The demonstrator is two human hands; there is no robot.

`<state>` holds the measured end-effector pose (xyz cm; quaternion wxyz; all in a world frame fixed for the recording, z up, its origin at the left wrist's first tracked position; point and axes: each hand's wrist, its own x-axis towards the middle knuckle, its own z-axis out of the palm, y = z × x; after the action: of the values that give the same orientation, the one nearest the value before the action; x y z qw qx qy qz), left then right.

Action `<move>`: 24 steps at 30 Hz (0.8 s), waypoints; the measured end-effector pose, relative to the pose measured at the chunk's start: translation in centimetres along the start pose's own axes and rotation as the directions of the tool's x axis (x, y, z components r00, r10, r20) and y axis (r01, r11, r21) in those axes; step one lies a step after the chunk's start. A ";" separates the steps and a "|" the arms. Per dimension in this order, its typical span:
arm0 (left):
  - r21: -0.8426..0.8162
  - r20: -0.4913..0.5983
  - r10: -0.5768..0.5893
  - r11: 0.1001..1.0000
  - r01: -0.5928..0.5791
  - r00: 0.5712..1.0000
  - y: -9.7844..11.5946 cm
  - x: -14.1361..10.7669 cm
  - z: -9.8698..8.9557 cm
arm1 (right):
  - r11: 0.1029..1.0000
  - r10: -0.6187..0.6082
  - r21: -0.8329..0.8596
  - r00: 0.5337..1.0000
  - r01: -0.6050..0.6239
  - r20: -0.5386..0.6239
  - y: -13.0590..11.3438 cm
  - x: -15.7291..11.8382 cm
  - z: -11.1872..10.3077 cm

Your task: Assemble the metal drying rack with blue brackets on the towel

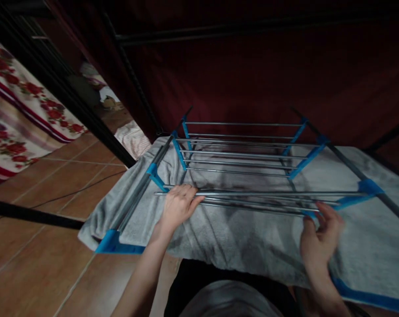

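A rack of thin metal rods (239, 155) and blue plastic brackets (176, 152) lies on a grey blanket in front of me. My left hand (181, 202) is closed over the left part of the nearest group of rods. One rod (159, 193) of that group pokes out past the blue left bracket, its end loose. At the right end of the same rods, my right hand (321, 237) has its thumb and fingers around the tip of the near right blue bracket (344, 203). Those fingertips partly hide the rod ends, and the hand is slightly blurred.
The grey blanket (245, 237) covers the surface under the rack. Behind hangs a dark red curtain (252, 79) on a black frame (97, 136). Floral fabric (27, 101) hangs at the left over a tiled floor (37, 255), where a cable runs.
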<state>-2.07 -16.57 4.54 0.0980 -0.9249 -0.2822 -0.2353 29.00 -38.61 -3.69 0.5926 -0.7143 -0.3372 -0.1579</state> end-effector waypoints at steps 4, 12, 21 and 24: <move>0.020 -0.016 -0.010 1.000 0.011 1.000 0.1 0.1 0.0 | 0.901 -0.423 -0.003 0.881 0.433 0.211 -4.8 -1.2 1.2; -0.019 -0.070 0.000 1.000 -0.002 0.998 -0.4 1.0 -0.2 | 0.710 -0.598 -0.012 0.612 0.704 0.517 -11.3 2.1 7.4; -0.121 -0.549 -0.237 0.971 0.204 0.801 -0.5 -0.8 0.5 | 0.576 -0.590 -0.057 0.463 0.815 0.661 -13.0 4.1 9.8; -0.334 -0.675 -0.485 0.873 0.356 0.556 -1.0 -1.7 1.0 | 0.577 -0.589 -0.043 0.453 0.815 0.669 -12.9 4.3 9.8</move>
<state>-3.50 -16.25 2.83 0.0709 -0.6574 -0.4109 -0.6277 21.72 -27.06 6.13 0.1917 -0.6096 -0.7364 -0.2220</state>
